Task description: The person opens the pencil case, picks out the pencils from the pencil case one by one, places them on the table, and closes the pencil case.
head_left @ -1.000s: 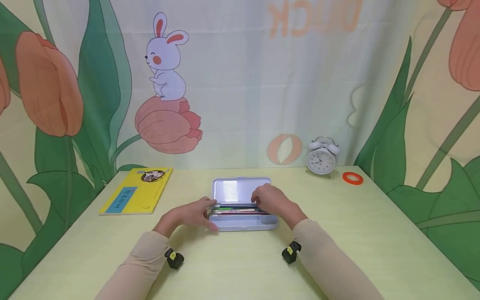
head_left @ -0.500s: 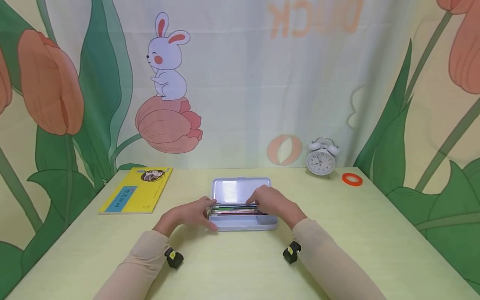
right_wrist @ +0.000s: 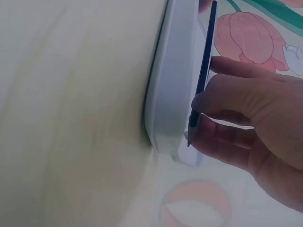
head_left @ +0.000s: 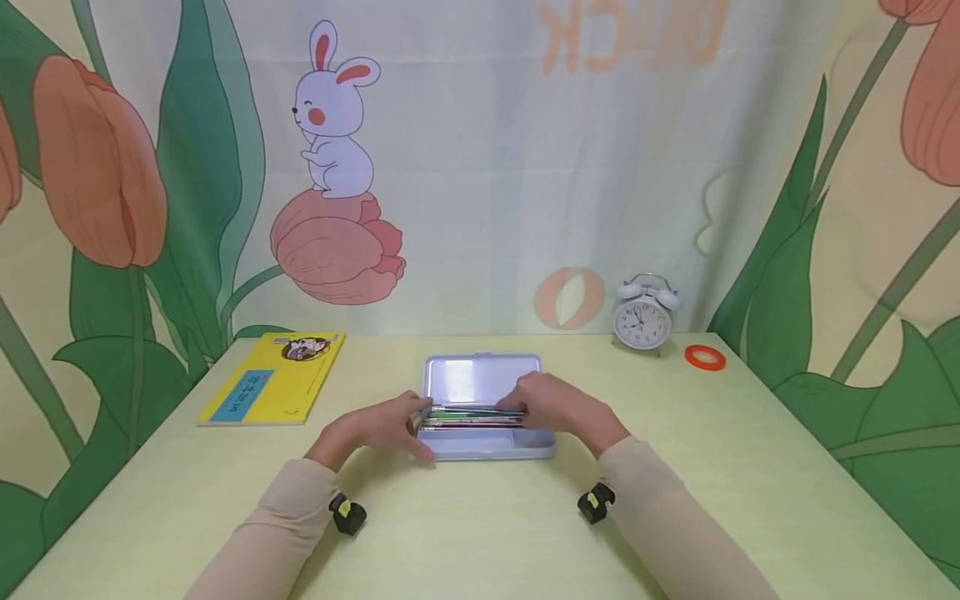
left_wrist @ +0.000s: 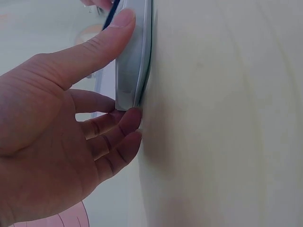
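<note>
A pale lilac pencil case (head_left: pixel 472 452) lies on the table with its lid (head_left: pixel 480 377) raised at the back. Several pencils (head_left: pixel 468 419) lie lengthwise in its rear compartment. At the left end, my left hand (head_left: pixel 382 423) grips the case, thumb on the near side and fingers curled about the end, as the left wrist view shows. Over the right end, my right hand (head_left: pixel 555 404) pinches a dark pencil (right_wrist: pixel 206 61) near its pointed end between thumb and fingers. That pencil stands raised above the case rim in the right wrist view.
A yellow book (head_left: pixel 273 379) lies at the back left of the table. A white alarm clock (head_left: pixel 642 321) stands at the back right, with an orange tape roll (head_left: pixel 705 357) beside it. A printed curtain (head_left: pixel 480 208) hangs behind the table.
My right hand has gone from reaching into the pencils to pinching the dark pencil, and its wrist has shifted slightly right. My left hand and the pencil case have stayed in place.
</note>
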The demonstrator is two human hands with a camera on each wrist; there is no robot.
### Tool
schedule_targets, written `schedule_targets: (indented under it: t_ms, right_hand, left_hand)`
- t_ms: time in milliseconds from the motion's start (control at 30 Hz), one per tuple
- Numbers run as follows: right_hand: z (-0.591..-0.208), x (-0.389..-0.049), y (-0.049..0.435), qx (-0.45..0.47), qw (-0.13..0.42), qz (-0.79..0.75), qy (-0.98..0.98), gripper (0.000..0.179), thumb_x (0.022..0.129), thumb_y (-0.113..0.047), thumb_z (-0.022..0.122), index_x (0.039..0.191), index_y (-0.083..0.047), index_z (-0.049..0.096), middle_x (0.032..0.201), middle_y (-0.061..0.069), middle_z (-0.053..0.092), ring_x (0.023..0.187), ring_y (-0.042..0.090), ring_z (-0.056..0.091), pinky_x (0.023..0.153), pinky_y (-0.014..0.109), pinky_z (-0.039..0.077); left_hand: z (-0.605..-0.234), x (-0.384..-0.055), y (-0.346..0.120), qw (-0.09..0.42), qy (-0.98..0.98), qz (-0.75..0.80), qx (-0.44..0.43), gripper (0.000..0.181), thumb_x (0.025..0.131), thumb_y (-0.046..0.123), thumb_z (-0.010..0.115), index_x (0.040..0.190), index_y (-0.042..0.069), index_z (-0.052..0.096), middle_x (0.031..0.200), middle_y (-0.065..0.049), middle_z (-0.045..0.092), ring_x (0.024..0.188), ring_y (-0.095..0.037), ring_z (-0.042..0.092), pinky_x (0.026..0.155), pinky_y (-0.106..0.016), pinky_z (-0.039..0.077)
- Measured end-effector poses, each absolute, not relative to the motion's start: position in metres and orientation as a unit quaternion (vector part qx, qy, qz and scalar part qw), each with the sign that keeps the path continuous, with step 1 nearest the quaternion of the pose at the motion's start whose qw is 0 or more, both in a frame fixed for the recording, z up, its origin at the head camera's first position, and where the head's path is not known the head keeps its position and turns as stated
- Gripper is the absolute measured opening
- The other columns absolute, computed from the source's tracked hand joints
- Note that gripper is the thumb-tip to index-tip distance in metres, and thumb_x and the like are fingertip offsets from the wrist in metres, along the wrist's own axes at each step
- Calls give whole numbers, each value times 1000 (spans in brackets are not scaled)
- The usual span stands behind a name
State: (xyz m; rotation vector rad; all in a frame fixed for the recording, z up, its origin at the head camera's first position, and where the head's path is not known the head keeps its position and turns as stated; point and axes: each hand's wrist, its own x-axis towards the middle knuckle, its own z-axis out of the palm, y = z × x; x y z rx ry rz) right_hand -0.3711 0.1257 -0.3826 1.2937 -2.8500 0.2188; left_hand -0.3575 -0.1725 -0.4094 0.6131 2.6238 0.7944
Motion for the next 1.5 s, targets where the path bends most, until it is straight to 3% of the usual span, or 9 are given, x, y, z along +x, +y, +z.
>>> schedule_targets:
  t_ms: [300, 500, 833, 1100, 1500]
  right_hand:
    - [-370, -365, 147, 388, 25, 67, -919, 59, 81, 6, 73, 133, -23, 68, 87, 0, 59, 74, 15, 49, 66, 28, 42]
    - [-366, -363, 177, 373, -2, 95, -923, 64, 82, 10, 64, 134, -27, 67, 94, 2, 64, 74, 12, 53, 67, 28, 46]
    - [-380, -366, 238, 390, -83, 227, -889, 51, 90, 7, 63, 135, -16, 66, 95, 9, 63, 86, 18, 62, 79, 32, 52]
    - [-372, -370, 261, 326, -95, 203, -918, 53, 88, 11, 61, 131, -18, 69, 93, 9, 63, 83, 19, 58, 72, 30, 49]
    - [-389, -380, 299, 245, -172, 217, -929, 58, 81, 19, 61, 126, -17, 73, 91, 5, 62, 81, 20, 56, 69, 32, 48]
  left_hand:
    - [-409, -356, -173, 164, 923, 277, 210, 100, 78, 36, 87, 155, 2, 33, 134, -8, 43, 100, -20, 51, 88, -34, 43]
    - [-409, -356, -174, 169, 922, 276, 210, 101, 78, 36, 87, 155, 2, 32, 135, -8, 43, 101, -20, 51, 89, -35, 43]
    - [-411, -355, -173, 173, 920, 286, 204, 102, 77, 37, 87, 155, 2, 32, 133, -7, 44, 101, -20, 51, 90, -35, 43]
    - [-410, -354, -173, 164, 924, 277, 208, 101, 77, 36, 88, 154, 1, 33, 133, -8, 45, 101, -19, 52, 89, -35, 44]
    - [-408, -354, -170, 165, 925, 272, 208, 100, 77, 36, 88, 154, 2, 34, 135, -8, 44, 102, -20, 51, 92, -36, 44]
